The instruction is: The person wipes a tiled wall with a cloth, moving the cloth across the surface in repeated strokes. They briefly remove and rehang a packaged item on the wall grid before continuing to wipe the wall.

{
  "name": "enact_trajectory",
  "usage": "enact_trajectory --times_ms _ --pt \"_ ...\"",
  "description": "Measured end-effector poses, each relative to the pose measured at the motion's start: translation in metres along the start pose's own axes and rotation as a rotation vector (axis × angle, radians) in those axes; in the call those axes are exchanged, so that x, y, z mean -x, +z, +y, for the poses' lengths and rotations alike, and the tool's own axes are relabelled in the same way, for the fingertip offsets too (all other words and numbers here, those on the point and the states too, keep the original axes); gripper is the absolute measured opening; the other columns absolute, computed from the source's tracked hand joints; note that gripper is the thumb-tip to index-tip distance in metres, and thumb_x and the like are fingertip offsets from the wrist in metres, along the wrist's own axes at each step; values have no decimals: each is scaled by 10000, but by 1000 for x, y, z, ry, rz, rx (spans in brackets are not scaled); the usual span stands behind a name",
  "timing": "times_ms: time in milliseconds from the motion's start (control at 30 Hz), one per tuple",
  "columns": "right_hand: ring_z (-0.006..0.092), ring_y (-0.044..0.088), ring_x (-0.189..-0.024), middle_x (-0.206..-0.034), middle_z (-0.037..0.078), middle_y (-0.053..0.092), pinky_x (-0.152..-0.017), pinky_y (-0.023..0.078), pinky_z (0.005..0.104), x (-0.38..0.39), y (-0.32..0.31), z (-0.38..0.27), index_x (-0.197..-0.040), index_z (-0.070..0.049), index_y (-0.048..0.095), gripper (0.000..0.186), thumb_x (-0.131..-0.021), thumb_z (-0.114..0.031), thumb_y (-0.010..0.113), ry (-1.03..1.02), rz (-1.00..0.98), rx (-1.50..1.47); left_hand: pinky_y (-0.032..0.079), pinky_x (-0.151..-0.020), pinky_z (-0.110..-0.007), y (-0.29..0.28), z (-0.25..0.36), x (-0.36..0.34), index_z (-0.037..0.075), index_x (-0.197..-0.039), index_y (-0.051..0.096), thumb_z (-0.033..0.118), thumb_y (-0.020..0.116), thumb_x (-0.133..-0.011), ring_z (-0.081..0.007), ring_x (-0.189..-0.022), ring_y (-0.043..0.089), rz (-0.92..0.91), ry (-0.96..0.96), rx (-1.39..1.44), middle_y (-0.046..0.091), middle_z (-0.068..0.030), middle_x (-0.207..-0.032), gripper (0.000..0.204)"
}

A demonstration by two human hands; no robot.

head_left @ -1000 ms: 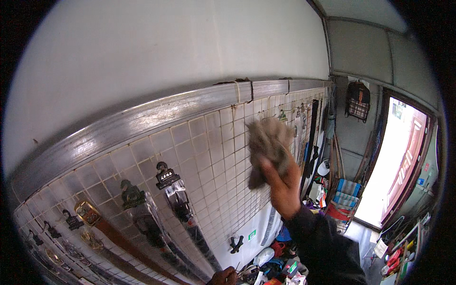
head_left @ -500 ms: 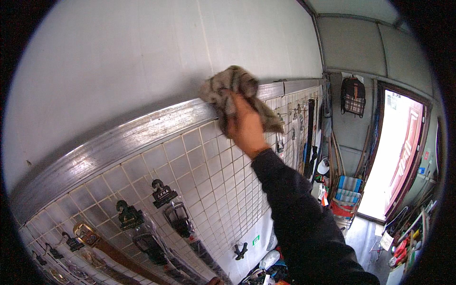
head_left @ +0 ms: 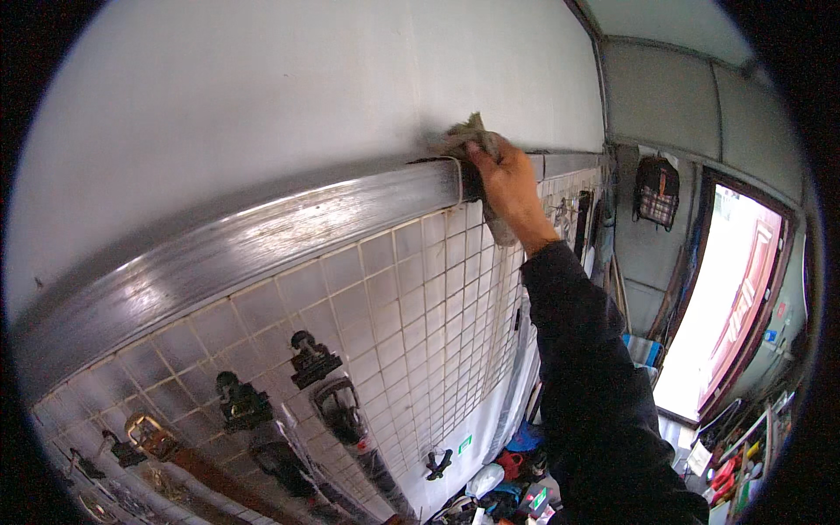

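Note:
My right hand is closed on a grey-brown rag, pressed at the top of a metal rail along the white wall, beside a dark band and cord round it. Part of the rag hangs below the hand. Under the rail is a wire grid panel with packaged belts on black hangers. A sliver of my left hand shows at the bottom edge, its fingers hidden.
A plaid-fronted backpack hangs on the far wall, left of an open doorway with a red door. Mixed goods lie heaped below the panel; tools and racks crowd the lower right.
My right hand has lifted the rag from in front of the grid to the rail, then shifted it rightward along the rail. My left hand has mostly dropped out of view.

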State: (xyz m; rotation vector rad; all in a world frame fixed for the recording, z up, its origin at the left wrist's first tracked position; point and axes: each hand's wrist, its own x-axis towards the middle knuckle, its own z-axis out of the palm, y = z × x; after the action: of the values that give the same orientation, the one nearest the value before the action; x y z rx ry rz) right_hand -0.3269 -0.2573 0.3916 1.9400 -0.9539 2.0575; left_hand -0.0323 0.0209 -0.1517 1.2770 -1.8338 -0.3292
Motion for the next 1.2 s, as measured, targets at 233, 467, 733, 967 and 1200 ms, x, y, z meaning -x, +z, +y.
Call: enact_trajectory --times_ms 233,467,733,967,1200 --pt "474 646 -869 -933 270 682 -790 523 527 14 15 -64 -1117 -70 685 312 -943 -316 604 -350 -243 -115 519 -673 -464 -2 -16 -26 7 -1145 610 286 705 -869 -327 -728 614 -246 617 -50 629 -118 -864 403" --pt "474 650 -883 -928 267 685 -808 536 529 -10 -6 -20 -1135 -68 678 315 -885 -246 611 -226 -291 -18 415 -589 -361 5 -38 6 130 -809 502 365 496 -1054 -181 -611 469 -471 -523 808 480 -24 -676 339" --pt "446 672 -916 -968 247 701 -802 560 474 -64 -58 51 -1084 -32 679 273 -905 -218 593 -239 -96 737 449 -534 -357 -19 -11 10 93 -1018 579 248 543 -1010 -205 -589 534 63 544 90 563 -56 -760 159" --pt "454 676 -933 -978 245 714 -821 552 499 -55 -59 80 -1040 -23 722 403 -931 -384 579 -70 -150 768 479 -535 -421 -20 -10 25 94 -820 612 256 550 -971 -289 -593 560 -306 -4 178 583 -96 -767 229" --pt "472 661 -912 -913 255 694 -781 531 536 -2 -12 37 -1028 -24 657 229 -893 -182 561 -62 108 63 473 -585 -402 -21 29 0 126 -877 566 205 585 -981 -222 -672 549 -117 428 -126 490 -67 -723 132"
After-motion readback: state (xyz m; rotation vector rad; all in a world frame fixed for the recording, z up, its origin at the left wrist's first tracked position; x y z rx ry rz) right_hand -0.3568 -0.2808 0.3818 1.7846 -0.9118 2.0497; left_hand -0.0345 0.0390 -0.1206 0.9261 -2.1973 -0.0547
